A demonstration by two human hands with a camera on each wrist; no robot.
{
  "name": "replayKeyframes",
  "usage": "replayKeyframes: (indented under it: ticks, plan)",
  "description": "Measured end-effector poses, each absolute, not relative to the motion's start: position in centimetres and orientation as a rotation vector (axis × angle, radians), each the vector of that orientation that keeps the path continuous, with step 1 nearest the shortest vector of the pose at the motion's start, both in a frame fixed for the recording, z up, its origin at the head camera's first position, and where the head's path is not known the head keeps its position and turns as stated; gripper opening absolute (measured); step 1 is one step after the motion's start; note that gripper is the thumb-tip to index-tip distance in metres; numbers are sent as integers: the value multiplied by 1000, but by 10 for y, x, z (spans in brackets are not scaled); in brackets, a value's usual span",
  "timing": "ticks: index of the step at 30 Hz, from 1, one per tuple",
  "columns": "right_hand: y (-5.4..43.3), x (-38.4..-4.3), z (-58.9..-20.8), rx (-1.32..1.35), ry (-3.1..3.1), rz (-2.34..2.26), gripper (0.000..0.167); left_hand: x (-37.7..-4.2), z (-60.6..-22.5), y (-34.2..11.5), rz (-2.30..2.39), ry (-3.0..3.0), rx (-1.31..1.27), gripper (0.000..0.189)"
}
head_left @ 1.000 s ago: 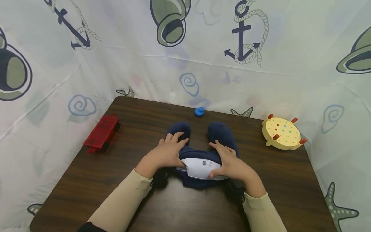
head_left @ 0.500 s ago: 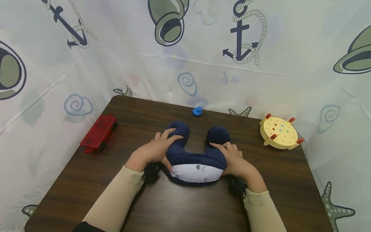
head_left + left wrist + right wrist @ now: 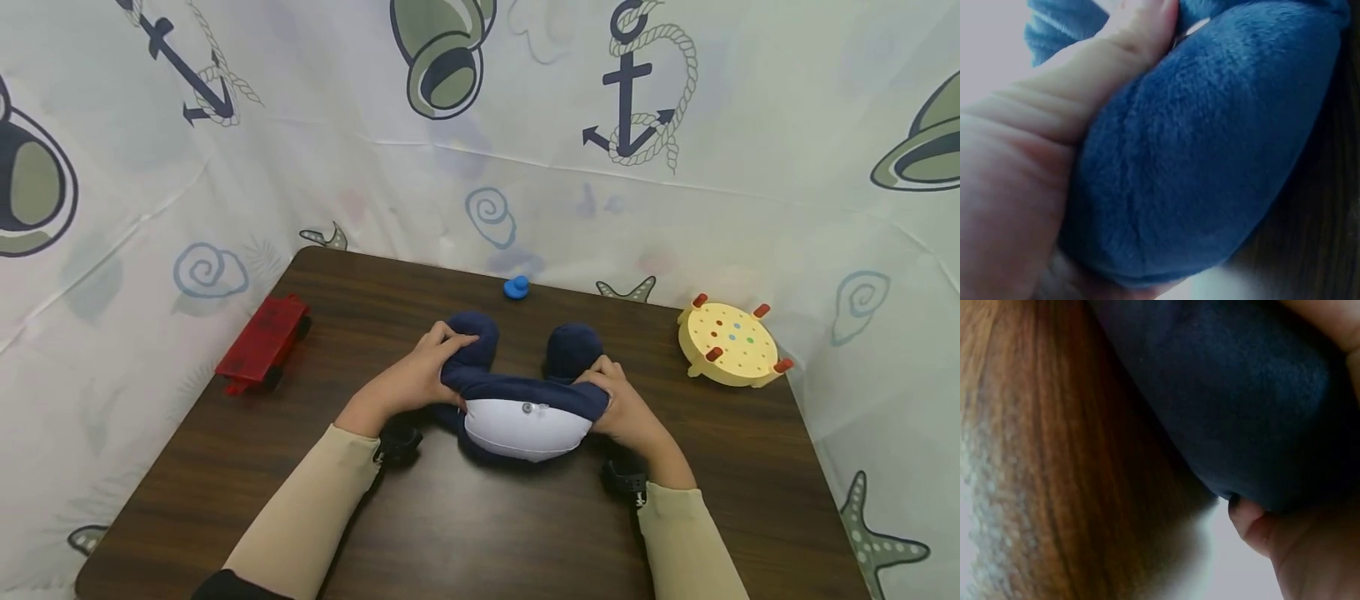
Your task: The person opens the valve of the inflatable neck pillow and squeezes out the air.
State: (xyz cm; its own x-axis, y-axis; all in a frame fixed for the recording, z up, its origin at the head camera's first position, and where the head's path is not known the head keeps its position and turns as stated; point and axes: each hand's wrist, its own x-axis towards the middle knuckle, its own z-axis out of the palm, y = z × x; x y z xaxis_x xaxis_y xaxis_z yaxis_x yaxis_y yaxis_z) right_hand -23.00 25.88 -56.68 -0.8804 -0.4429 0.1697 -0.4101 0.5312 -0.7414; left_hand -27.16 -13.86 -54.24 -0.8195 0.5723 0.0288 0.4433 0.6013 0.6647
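A navy plush U-shaped neck pillow (image 3: 525, 387) lies in the middle of the table, its two rounded ends pointing to the far side. A white panel (image 3: 525, 429) with a small round snap faces me on its near curve. My left hand (image 3: 412, 379) grips the pillow's left side; in the left wrist view the thumb (image 3: 1116, 44) presses along the blue plush (image 3: 1210, 137). On the other side my right hand (image 3: 626, 408) grips the right arm of the pillow, with a fingertip (image 3: 1250, 522) curled under the dark fabric (image 3: 1229, 400) in the right wrist view.
A red toy cart (image 3: 266, 343) with black wheels sits at the table's left edge. A small blue rubber duck (image 3: 517, 287) stands near the back edge. At the right lies a round yellow toy (image 3: 729, 343) with red-tipped legs turned up. Printed cloth (image 3: 525, 208) hangs behind the dark wooden table (image 3: 450, 533).
The pillow was partly folded under the hands, then spread into a clear U. Now both hands have curled more tightly around its sides and its near curve tilts up.
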Motion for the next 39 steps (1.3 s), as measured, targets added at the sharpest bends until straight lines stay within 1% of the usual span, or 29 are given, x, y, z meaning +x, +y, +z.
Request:
replayKeyframes:
  ticks: [4, 7, 9, 11, 14, 18, 21, 22, 23, 25, 26, 32, 39]
  plan:
    - [259, -230, -569, -752, 2707, -1372, 42, -269, -538, -138, 1026, 2639, 887, 98]
    - [257, -229, -568, -740, 2702, -1394, 45, -268, -536, -137, 994, 2648, 886, 99]
    - [255, -229, -564, -725, 2682, -1404, 51, -268, -536, -137, 947, 2679, 859, 103]
    - [253, -226, -557, -701, 2628, -1444, 64, -268, -536, -137, 891, 2701, 816, 110]
    - [259, -229, -564, -684, 2540, -1529, 91, -268, -538, -140, 844, 2686, 754, 119]
    - [273, -235, -586, -694, 2320, -1776, 125, -266, -541, -142, 876, 2577, 636, 143]
    - [274, -235, -588, -682, 2118, -1972, 139, -266, -544, -139, 886, 2583, 550, 158]
    - [273, -234, -587, -675, 2088, -2002, 142, -267, -546, -137, 890, 2606, 533, 159]
    - [271, -234, -586, -655, 2088, -2009, 140, -269, -548, -135, 895, 2635, 521, 158]
    - [268, -235, -585, -616, 2161, -1968, 137, -271, -551, -131, 938, 2680, 501, 153]
    - [267, -235, -584, -591, 2203, -1940, 137, -275, -557, -131, 969, 2707, 507, 148]
    - [263, -235, -583, -425, 2293, -1853, 132, -281, -562, -132, 1124, 2742, 512, 116]
    - [264, -236, -584, -455, 2323, -1860, 124, -279, -557, -133, 1201, 2718, 507, 75]
